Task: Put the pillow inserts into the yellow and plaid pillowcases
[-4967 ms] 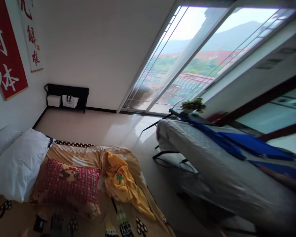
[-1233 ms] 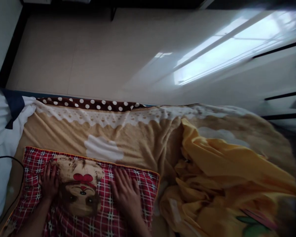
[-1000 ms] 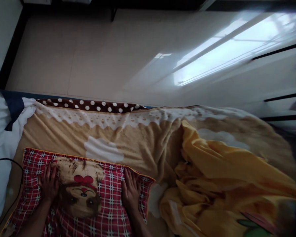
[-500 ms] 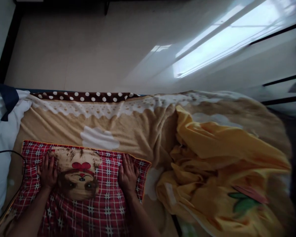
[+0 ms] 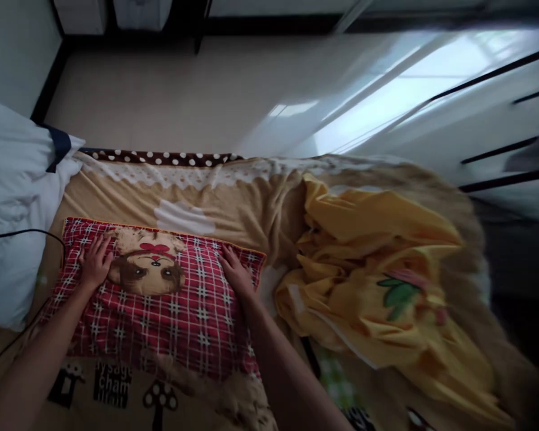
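Note:
A red plaid pillow [image 5: 175,311] printed with a puppy face lies on the tan blanket [image 5: 233,203] of a bed. My left hand [image 5: 94,263] rests flat on the pillow's left part, fingers spread, beside the puppy print. My right hand [image 5: 236,272] lies flat near the pillow's right edge, fingers stretched out. Neither hand holds anything.
A white pillow [image 5: 13,203] with a dark cable [image 5: 22,233] across it lies at the left. A crumpled yellow cloth [image 5: 377,269] sits right of the plaid pillow. Beyond the bed is pale floor [image 5: 184,102]; white boxes [image 5: 144,12] stand by the far wall.
The view has pulled back and tilted, showing more of both forearms and the bed. Both hands have stayed flat on the plaid pillow; the right hand has slid to its right edge.

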Motion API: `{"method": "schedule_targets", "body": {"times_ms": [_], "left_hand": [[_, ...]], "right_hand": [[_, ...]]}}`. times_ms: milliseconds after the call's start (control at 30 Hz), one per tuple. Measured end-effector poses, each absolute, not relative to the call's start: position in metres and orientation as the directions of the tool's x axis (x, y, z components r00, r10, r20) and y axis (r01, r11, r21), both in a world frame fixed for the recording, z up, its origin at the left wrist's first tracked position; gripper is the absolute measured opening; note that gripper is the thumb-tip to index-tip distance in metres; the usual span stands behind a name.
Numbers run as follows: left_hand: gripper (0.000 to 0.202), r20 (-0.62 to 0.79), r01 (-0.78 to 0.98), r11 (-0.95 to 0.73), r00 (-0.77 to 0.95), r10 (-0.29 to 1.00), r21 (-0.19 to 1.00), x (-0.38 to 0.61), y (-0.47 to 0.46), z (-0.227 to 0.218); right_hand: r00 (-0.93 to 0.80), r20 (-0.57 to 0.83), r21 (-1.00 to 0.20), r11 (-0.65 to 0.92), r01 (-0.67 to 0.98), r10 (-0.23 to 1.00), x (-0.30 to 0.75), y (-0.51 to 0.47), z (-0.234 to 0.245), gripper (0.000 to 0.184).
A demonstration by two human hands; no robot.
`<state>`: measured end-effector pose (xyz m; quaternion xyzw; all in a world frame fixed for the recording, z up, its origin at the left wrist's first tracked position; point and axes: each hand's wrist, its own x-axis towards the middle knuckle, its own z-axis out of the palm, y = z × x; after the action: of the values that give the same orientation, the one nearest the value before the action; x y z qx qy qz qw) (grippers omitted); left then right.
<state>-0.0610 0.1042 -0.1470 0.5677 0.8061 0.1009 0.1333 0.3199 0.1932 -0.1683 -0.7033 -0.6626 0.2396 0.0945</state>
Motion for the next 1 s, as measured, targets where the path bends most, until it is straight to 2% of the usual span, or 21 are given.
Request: {"method": "schedule_targets", "body": {"times_ms": [67,100,167,233,267,333,367,400,433,567,633,667,733,767,833,933,1000], "left_hand": [[0.045,-0.085,0.894,0.341,-0.331,0.94,0.291,-0.049,0.118,-0.122],[0.045,-0.062,0.914,0.288,-0.283,0.957,0.286,-0.039,0.127,-0.111],[0.048,-0.059,0.95,0.073,-0.058,0.997,0.303,-0.015,0.143,-0.097],[0.049,-0.153,0.933,-0.126,0.187,0.97,0.337,-0.004,0.152,-0.096],[0.049,-0.211,0.927,-0.158,0.239,0.948,0.339,-0.007,0.153,-0.101],[0.046,-0.298,0.958,-0.043,0.131,0.946,0.285,-0.038,0.148,-0.115],[0.047,-0.294,0.968,0.085,-0.012,0.956,0.236,-0.062,0.145,-0.123],[0.049,-0.293,0.943,0.268,-0.204,0.934,0.198,-0.089,0.143,-0.131],[0.052,-0.324,0.892,0.403,-0.326,0.888,0.205,-0.116,0.141,-0.137],[0.056,-0.368,0.841,0.492,-0.394,0.842,0.225,-0.168,0.141,-0.139],[0.057,-0.29,0.84,0.481,-0.409,0.865,0.251,-0.148,0.13,-0.125],[0.057,-0.233,0.853,0.449,-0.395,0.889,0.267,-0.13,0.117,-0.115],[0.055,0.011,0.926,0.193,-0.208,0.978,0.326,-0.089,0.078,-0.099],[0.055,0.052,0.947,0.069,-0.089,0.995,0.314,-0.07,0.054,-0.094],[0.058,0.061,0.972,-0.051,0.038,0.997,0.229,-0.044,0.003,-0.096],[0.066,0.099,0.995,0.045,-0.054,0.994,0.088,-0.045,-0.056,-0.123],[0.067,0.126,0.991,0.121,-0.128,0.984,0.064,-0.065,-0.079,-0.146]], "right_hand": [[-0.014,-0.121,-0.47,-0.045,0.882,0.993,0.282,0.19,-0.13,0.046],[-0.051,-0.072,-0.486,0.01,0.874,0.996,0.256,0.183,-0.114,0.046],[-0.196,-0.012,-0.525,0.161,0.836,0.981,0.201,0.166,-0.095,0.044],[-0.398,0.006,-0.56,0.333,0.759,0.917,0.165,0.148,-0.094,0.043],[-0.471,0.012,-0.565,0.394,0.725,0.882,0.161,0.142,-0.1,0.042],[-0.482,-0.013,-0.544,0.398,0.738,0.876,0.187,0.137,-0.124,0.041],[-0.405,-0.041,-0.515,0.328,0.792,0.914,0.215,0.139,-0.139,0.042],[-0.26,-0.113,-0.477,0.177,0.861,0.959,0.249,0.141,-0.155,0.045],[-0.123,-0.207,-0.441,0.02,0.897,0.97,0.287,0.145,-0.169,0.047],[0.066,-0.309,-0.361,-0.181,0.915,0.949,0.393,0.147,-0.193,0.059],[0.136,-0.246,-0.351,-0.219,0.911,0.96,0.395,0.129,-0.178,0.063],[0.149,-0.17,-0.366,-0.203,0.908,0.974,0.384,0.114,-0.166,0.061],[0.095,0.032,-0.421,-0.073,0.904,0.995,0.347,0.075,-0.144,0.055],[0.018,0.074,-0.432,0.016,0.902,0.997,0.324,0.053,-0.137,0.055],[-0.17,0.034,-0.416,0.169,0.893,0.985,0.285,0.01,-0.138,0.059],[-0.228,0.122,-0.339,0.256,0.905,0.966,0.264,-0.039,-0.174,0.065],[-0.199,0.15,-0.305,0.237,0.922,0.968,0.279,-0.065,-0.208,0.067]]}}
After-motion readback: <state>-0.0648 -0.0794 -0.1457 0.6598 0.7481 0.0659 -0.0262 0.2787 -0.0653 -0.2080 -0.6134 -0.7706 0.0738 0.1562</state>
